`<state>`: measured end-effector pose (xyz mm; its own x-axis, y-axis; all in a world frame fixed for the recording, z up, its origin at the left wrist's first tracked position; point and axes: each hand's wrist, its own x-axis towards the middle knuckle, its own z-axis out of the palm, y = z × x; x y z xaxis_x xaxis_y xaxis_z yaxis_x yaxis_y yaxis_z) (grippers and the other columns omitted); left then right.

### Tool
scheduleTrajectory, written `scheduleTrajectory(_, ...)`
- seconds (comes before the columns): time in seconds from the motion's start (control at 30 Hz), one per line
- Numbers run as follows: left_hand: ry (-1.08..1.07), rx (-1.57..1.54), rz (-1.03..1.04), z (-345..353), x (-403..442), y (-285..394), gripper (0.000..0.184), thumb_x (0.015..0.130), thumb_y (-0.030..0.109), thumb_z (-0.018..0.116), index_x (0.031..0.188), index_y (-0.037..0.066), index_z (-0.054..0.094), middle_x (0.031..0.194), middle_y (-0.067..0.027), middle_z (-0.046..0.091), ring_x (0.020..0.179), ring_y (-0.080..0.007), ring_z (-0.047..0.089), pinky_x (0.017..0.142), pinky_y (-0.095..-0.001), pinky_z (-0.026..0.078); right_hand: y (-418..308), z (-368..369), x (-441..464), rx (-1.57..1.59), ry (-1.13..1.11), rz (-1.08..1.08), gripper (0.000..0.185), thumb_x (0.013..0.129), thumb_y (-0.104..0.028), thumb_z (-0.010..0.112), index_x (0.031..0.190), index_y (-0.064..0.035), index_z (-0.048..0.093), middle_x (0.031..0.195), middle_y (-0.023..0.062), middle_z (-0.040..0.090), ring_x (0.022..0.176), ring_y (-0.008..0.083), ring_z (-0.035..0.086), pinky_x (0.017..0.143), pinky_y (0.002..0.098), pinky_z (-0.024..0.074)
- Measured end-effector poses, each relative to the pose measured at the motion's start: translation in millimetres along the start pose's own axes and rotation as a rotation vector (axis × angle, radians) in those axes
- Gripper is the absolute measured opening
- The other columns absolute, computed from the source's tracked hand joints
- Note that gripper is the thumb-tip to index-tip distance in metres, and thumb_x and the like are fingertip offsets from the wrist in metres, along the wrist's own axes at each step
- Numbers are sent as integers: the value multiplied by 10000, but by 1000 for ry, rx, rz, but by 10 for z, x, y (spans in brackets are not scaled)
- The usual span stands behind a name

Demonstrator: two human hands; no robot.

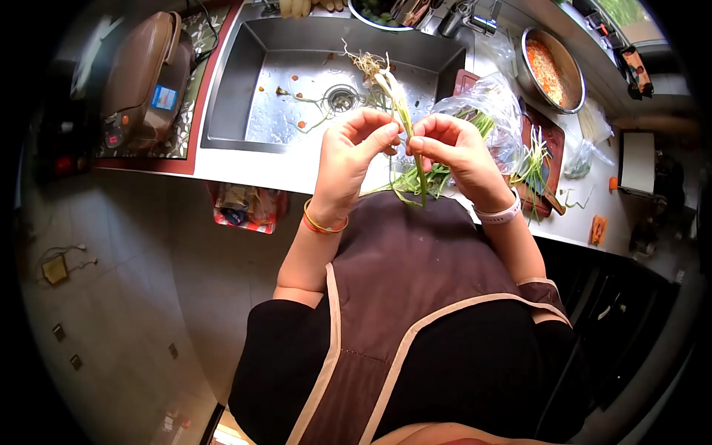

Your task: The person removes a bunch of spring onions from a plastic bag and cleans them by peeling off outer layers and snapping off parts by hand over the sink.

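Between my two hands is a green onion [400, 104] with a white stem and tangled pale roots, its root end up over the sink. My left hand [361, 148] is closed in a pinch at the stem. On the other side, my right hand [458, 152] pinches the stalk, thumb against fingers. The green end hangs down in front of my apron. Loose green leaves [423, 182] lie on the counter edge behind and below my hands. A clear plastic bag [500, 111] with more green stalks is just right of my right hand.
The steel sink [245, 89] holds scraps around its drain [343, 98]. Farther right are a red-brown cutting board [552, 137] with cut onions [534, 159] and a knife, and a metal bowl [545, 70] of food. A brown appliance [144, 81] stands at the left.
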<state>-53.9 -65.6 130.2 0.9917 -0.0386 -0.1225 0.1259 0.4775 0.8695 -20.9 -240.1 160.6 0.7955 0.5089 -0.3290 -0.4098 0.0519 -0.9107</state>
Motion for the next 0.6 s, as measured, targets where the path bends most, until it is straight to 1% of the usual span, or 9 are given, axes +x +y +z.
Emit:
scheduleTrajectory(0.1,-4,-58,-18,5,3,40,115,857,90,595,926,-2,610,828,-75,642,737,-125,610,658,-258,502,14,-18,1,37,27,23,141,806,-144,665,869,-27,618,795,8,621,698,54,554,583,186,434)
scheduleTrajectory(0.13,-23,-99,-42,-17,16,19,119,865,94,587,930,-1,615,826,-73,643,728,-123,613,624,-249,505,21,-9,-1,37,31,23,141,806,-144,665,869,-27,618,795,8,621,698,54,554,583,186,434)
scheduleTrajectory(0.17,-27,-100,-44,-17,23,3,119,865,94,587,930,-1,615,826,-73,643,728,-123,613,624,-249,505,28,14,0,47,43,8,142,809,-147,662,876,-28,623,798,8,622,695,55,554,582,185,434)
scheduleTrajectory(0.27,15,-67,-50,16,43,-18,132,851,75,603,942,-18,622,820,-82,646,697,-127,619,550,-215,496,51,53,6,55,50,-2,142,813,-149,657,888,-31,632,802,5,623,690,54,553,581,184,436)
scheduleTrajectory(0.37,-30,-13,-67,-10,60,-36,136,841,72,616,936,-24,622,813,-84,646,698,-128,621,546,-210,491,80,65,6,54,25,4,139,821,-157,648,892,-38,643,801,-3,624,685,46,551,580,183,436)
scheduleTrajectory(0.43,-33,-11,-69,-3,62,-31,126,833,78,627,903,-26,622,793,-76,643,677,-111,608,536,-204,480,89,77,9,67,65,63,139,830,-166,640,887,-40,644,783,-12,622,684,38,547,558,181,429)
scheduleTrajectory(0.5,25,126,-8,1,59,-29,119,824,84,638,875,-23,623,775,-65,639,645,-92,583,526,-197,458,109,86,26,70,78,65,152,834,-183,640,882,-39,644,760,-14,621,661,33,540,532,177,421)
scheduleTrajectory(0.57,4,155,-19,-21,83,-25,120,823,93,640,867,-18,626,769,-59,637,637,-84,572,533,-198,452,153,85,61,-137,78,19,184,859,-199,621,904,-21,631,764,-4,598,598,47,527,522,177,430)
scheduleTrajectory(0.6,-17,184,-29,-36,94,-21,122,823,102,641,860,-14,629,763,-52,634,629,-77,562,540,-198,445,156,89,65,-132,91,3,182,853,-197,626,885,-18,642,745,8,609,573,46,519,499,170,417)
